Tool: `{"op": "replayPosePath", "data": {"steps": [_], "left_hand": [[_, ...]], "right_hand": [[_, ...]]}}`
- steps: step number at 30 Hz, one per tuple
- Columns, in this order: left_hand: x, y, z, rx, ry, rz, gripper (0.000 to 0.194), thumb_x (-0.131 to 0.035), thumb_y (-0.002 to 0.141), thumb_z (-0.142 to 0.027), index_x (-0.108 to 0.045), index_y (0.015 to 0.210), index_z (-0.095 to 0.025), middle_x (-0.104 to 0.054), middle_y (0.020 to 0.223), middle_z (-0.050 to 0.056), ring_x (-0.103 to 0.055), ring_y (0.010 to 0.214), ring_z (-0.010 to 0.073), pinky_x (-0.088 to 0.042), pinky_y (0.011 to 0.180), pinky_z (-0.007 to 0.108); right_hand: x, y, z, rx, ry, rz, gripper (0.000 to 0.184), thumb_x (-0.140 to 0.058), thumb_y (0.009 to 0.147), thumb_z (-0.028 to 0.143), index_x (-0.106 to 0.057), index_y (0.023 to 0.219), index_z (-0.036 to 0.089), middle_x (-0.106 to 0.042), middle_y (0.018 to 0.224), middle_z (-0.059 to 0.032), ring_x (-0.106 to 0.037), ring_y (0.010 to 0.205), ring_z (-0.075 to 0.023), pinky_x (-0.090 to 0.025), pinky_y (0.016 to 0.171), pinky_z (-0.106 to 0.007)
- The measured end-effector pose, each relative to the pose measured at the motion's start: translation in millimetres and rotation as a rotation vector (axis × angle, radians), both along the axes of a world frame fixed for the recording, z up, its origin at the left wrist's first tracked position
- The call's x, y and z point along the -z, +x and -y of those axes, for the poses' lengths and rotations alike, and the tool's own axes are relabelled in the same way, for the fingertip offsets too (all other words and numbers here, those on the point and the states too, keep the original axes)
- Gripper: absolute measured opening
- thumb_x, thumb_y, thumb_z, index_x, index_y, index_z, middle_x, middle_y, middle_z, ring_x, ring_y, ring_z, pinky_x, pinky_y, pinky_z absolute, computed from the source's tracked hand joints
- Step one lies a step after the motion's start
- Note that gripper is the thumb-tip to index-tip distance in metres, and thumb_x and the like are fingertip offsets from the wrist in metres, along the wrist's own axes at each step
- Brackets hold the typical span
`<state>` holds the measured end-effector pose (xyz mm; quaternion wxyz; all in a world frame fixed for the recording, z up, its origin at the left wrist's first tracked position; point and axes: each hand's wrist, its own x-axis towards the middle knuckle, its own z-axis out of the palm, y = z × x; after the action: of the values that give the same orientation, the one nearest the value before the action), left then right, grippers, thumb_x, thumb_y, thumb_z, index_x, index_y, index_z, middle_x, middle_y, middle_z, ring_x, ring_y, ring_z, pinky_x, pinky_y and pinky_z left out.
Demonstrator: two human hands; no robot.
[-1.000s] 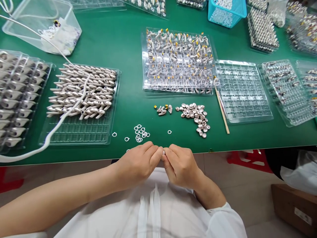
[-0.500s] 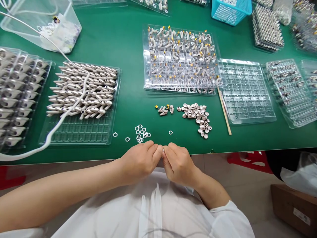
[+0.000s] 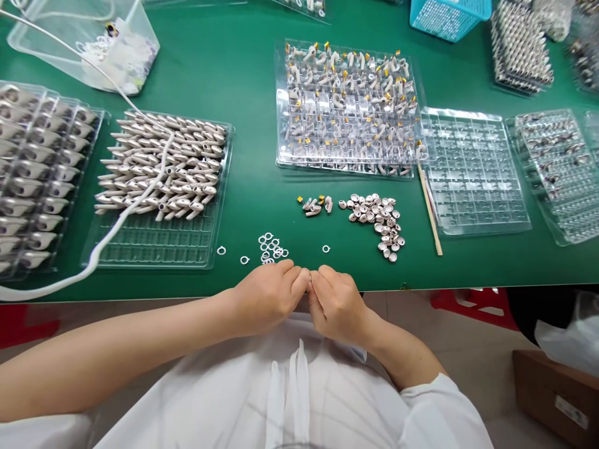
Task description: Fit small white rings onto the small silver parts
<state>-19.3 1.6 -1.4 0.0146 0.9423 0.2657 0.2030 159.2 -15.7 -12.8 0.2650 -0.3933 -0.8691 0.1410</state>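
Observation:
My left hand (image 3: 266, 294) and my right hand (image 3: 334, 302) meet fingertip to fingertip at the near edge of the green table (image 3: 253, 75). Both are pinched closed on a small part that the fingers hide. Just beyond them lie several small white rings (image 3: 270, 246), a single ring (image 3: 326, 249), a pile of small silvery caps (image 3: 377, 218) and a few white parts with yellow tips (image 3: 314, 206).
A clear tray of beige shells (image 3: 161, 168) with a white cable (image 3: 112, 227) across it lies at left, another shell tray (image 3: 37, 174) beside it. Ahead is a tray of white parts (image 3: 346, 106); an empty clear tray (image 3: 472, 168) and wooden stick (image 3: 429, 209) at right. A teal basket (image 3: 449, 15) stands behind.
The hands stay pinched together and have barely shifted. The view has slid slightly, so the trays sit a little further right and up.

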Motion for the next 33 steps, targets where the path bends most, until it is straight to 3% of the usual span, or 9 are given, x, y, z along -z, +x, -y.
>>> {"op": "replayPosePath", "data": {"steps": [14,19,26,33], "left_hand": [[4.7,-8,-5,-0.052,-0.004,-0.032,0.016,-0.040,0.084,-0.005,-0.052,0.081,-0.015,-0.057,0.060,0.004,-0.046,0.053,0.0182,-0.036,0.047,0.030],[0.2,-5,-5,-0.070,-0.048,-0.012,0.018,-0.041,0.083,-0.002,-0.053,0.083,-0.014,-0.057,0.060,0.003,-0.047,0.052,0.0169,-0.037,0.046,0.028],[0.1,13,-10,-0.115,-0.083,0.320,0.023,-0.044,0.089,-0.005,-0.054,0.108,-0.011,-0.072,0.080,0.008,-0.058,0.059,0.0149,-0.051,0.055,0.027],[6.7,18,-5,-0.112,-0.187,0.535,0.026,-0.053,0.092,-0.009,-0.055,0.117,-0.013,-0.076,0.092,0.012,-0.069,0.074,0.0172,-0.057,0.062,0.030]], "right_hand": [[1.0,-11,-8,0.018,0.040,0.011,0.024,-0.037,0.091,0.011,-0.050,0.072,0.018,-0.044,0.062,-0.0010,-0.035,0.052,-0.0140,-0.029,0.046,-0.027],[-4.8,-5,-6,0.039,-0.012,-0.005,0.028,-0.039,0.095,0.013,-0.053,0.071,0.016,-0.048,0.062,-0.0015,-0.037,0.052,-0.0131,-0.031,0.047,-0.027],[-16.5,11,0,0.208,-0.014,-0.094,0.023,-0.044,0.097,0.018,-0.059,0.112,0.008,-0.060,0.071,-0.0055,-0.052,0.060,-0.0141,-0.043,0.052,-0.026],[-20.9,20,7,0.214,-0.100,-0.211,0.029,-0.053,0.094,0.020,-0.058,0.121,0.011,-0.062,0.077,-0.0052,-0.057,0.062,-0.0128,-0.048,0.054,-0.024]]}}
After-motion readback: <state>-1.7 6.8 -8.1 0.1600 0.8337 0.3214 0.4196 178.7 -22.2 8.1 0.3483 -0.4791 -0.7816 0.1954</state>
